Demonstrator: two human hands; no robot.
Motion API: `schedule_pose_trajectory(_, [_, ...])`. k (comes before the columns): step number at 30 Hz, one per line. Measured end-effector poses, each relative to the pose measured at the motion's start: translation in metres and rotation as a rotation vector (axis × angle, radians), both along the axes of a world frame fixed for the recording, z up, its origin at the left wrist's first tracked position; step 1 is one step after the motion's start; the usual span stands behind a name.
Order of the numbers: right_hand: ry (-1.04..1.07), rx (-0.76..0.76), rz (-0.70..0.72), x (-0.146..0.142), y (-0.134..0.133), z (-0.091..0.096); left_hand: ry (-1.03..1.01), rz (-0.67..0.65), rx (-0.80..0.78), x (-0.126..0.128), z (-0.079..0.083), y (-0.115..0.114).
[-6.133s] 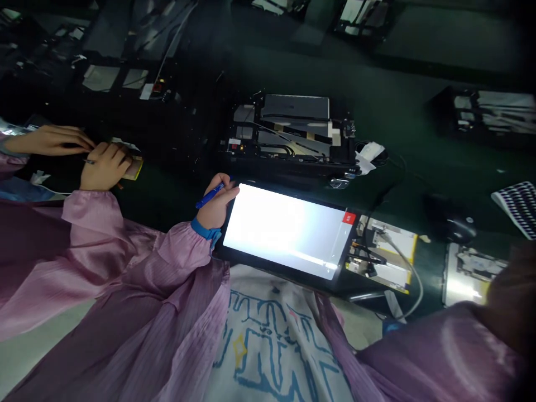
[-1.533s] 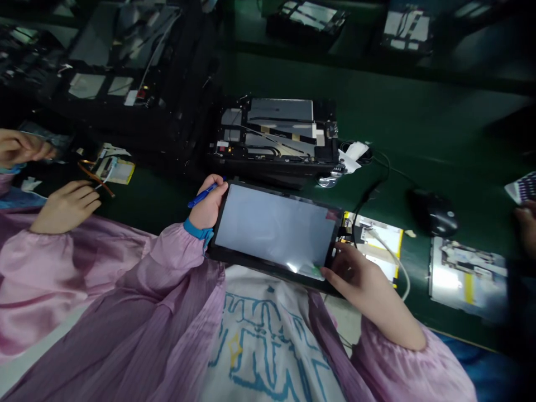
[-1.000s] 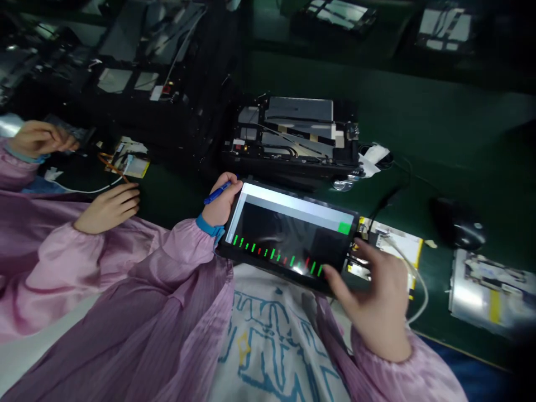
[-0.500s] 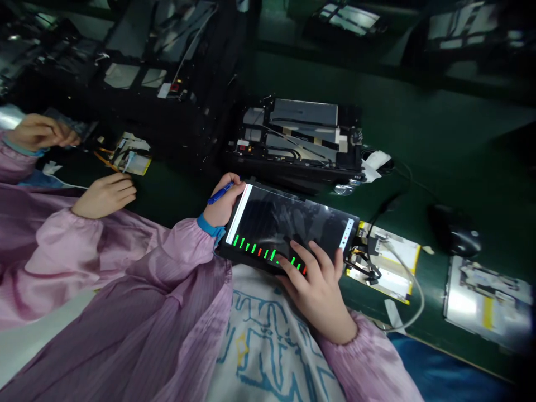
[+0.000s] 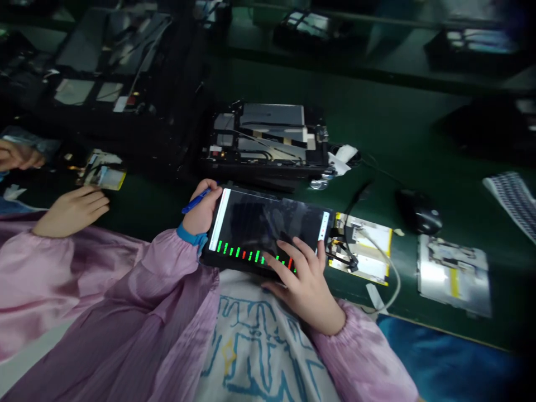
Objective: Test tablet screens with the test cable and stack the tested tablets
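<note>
My left hand (image 5: 200, 207) grips the left edge of a black tablet (image 5: 259, 218), with a blue pen (image 5: 196, 201) held across the same hand. Short rows of green and red text line the lower part of the tablet's lit screen. Over the screen's right half lies my right hand (image 5: 304, 279), fingers spread and fingertips on or just above the glass; I cannot tell whether they touch. Against the tablet's right end sits an opened assembly with a battery and circuit board (image 5: 364, 245), joined to black connectors and a grey cable (image 5: 393, 268).
Beyond the tablet is a black stack of opened tablet units (image 5: 268, 134). A mouse (image 5: 419, 212) and a silver metal panel (image 5: 454, 279) lie to the right. At left, a co-worker's hand (image 5: 73, 211) rests by a small circuit assembly (image 5: 104, 170).
The view has swung right, so most things sit further left in it. Both my hands keep their places on the tablet. A checked cloth-like piece now shows at the far right.
</note>
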State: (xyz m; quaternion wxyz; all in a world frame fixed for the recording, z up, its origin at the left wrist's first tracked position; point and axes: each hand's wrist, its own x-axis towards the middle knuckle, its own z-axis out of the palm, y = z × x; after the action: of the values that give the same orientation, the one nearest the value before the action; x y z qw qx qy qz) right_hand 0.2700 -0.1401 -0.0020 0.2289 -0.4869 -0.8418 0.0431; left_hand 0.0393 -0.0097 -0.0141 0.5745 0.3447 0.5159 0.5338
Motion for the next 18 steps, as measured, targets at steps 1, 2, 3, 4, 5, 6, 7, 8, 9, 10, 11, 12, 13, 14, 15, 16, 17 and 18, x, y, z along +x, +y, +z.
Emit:
schedule_pose_trajectory(1, [0.043,0.018,-0.036,0.008,0.003,0.004,-0.026,0.002,-0.001,0.0,0.001,0.001])
schedule_pose_trajectory(2, [0.09,0.046,-0.109,0.019,0.007,0.007,-0.052,0.005,0.004,0.0,0.002,0.003])
schedule_pose_trajectory(3, [0.13,0.07,-0.213,0.034,0.013,0.009,-0.075,0.006,0.008,0.0,0.003,0.005])
schedule_pose_trajectory(4, [0.16,0.085,-0.336,0.05,0.019,0.009,-0.086,0.011,0.01,-0.001,0.004,0.007])
schedule_pose_trajectory(5, [0.173,0.082,-0.461,0.068,0.026,0.008,-0.09,0.017,0.01,-0.001,0.005,0.008])
schedule_pose_trajectory(6, [0.172,0.044,-0.549,0.085,0.033,0.004,-0.09,0.018,0.007,-0.001,0.006,0.009])
schedule_pose_trajectory(7, [0.16,-0.015,-0.6,0.102,0.041,-0.001,-0.086,0.018,0.002,-0.001,0.007,0.01])
schedule_pose_trajectory(8, [0.136,-0.08,-0.632,0.117,0.048,-0.008,-0.081,0.014,-0.004,-0.001,0.009,0.011])
schedule_pose_trajectory(9, [0.114,-0.136,-0.651,0.128,0.055,-0.015,-0.075,0.004,-0.015,-0.002,0.01,0.011])
schedule_pose_trajectory(10, [0.1,-0.179,-0.667,0.137,0.06,-0.021,-0.069,-0.012,-0.03,-0.002,0.012,0.011])
schedule_pose_trajectory(11, [0.105,-0.207,-0.684,0.141,0.064,-0.025,-0.059,-0.025,-0.044,-0.002,0.013,0.011])
schedule_pose_trajectory(12, [0.144,-0.232,-0.699,0.143,0.065,-0.026,-0.043,-0.036,-0.058,-0.003,0.014,0.012])
schedule_pose_trajectory(13, [0.225,-0.268,-0.7,0.141,0.065,-0.024,-0.023,-0.043,-0.072,-0.004,0.015,0.012])
schedule_pose_trajectory(14, [0.343,-0.327,-0.68,0.137,0.063,-0.02,0.0,-0.052,-0.086,-0.005,0.016,0.012])
schedule_pose_trajectory(15, [0.479,-0.411,-0.633,0.132,0.06,-0.014,0.023,-0.059,-0.097,-0.006,0.017,0.013])
schedule_pose_trajectory(16, [0.612,-0.512,-0.56,0.126,0.057,-0.007,0.04,-0.063,-0.105,-0.006,0.018,0.014])
schedule_pose_trajectory(17, [0.711,-0.614,-0.476,0.119,0.053,-0.001,0.05,-0.068,-0.111,-0.007,0.018,0.014])
schedule_pose_trajectory(18, [0.759,-0.69,-0.4,0.113,0.05,0.005,0.057,-0.07,-0.115,-0.007,0.019,0.015])
